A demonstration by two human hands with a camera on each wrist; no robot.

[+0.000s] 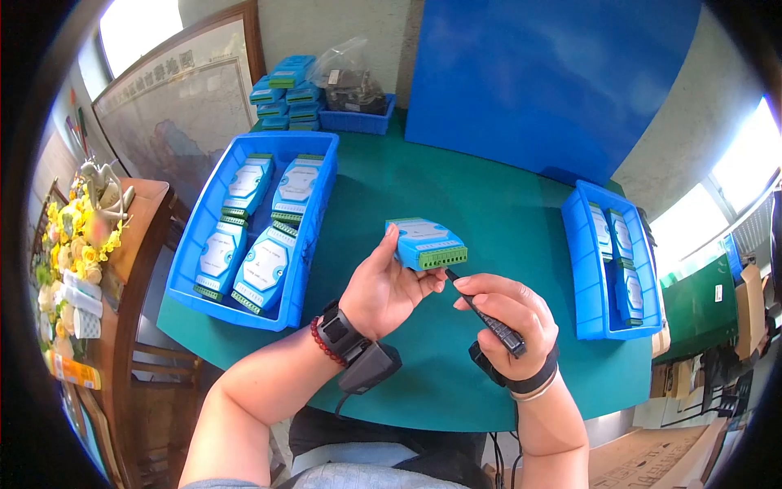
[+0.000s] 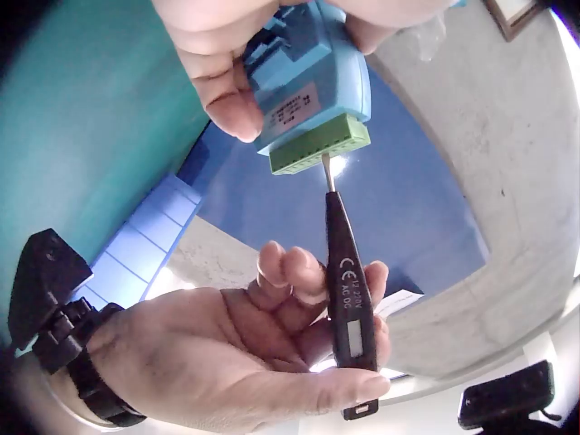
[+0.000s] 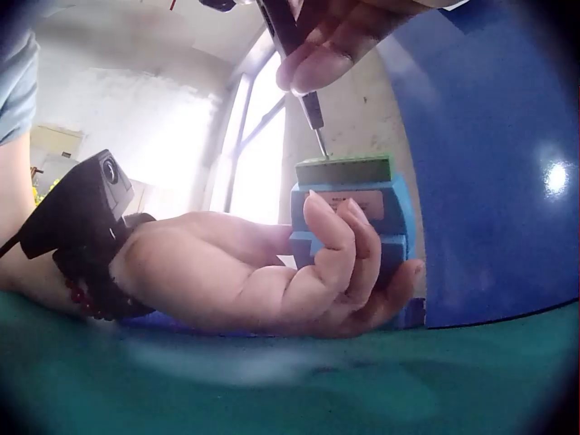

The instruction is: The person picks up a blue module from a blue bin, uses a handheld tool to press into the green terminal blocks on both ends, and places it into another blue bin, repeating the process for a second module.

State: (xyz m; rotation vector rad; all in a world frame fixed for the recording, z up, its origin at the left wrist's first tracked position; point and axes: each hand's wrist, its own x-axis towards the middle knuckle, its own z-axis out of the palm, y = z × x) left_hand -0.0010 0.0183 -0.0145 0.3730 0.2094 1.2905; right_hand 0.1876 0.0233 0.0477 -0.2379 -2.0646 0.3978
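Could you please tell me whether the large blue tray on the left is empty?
The tray is not empty: the head view shows four blue modules inside.

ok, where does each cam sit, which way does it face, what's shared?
Head: on the person's head, facing forward and down at the green table and module; left hand, right hand and both forearms show.
Left wrist: on that wrist, facing the terminal block and screwdriver; left fingers at top, right hand below.
Right wrist: on that wrist, facing the module; right fingers at top, left hand below.
Shared: both wrist views show the screwdriver's tip at the terminal block.
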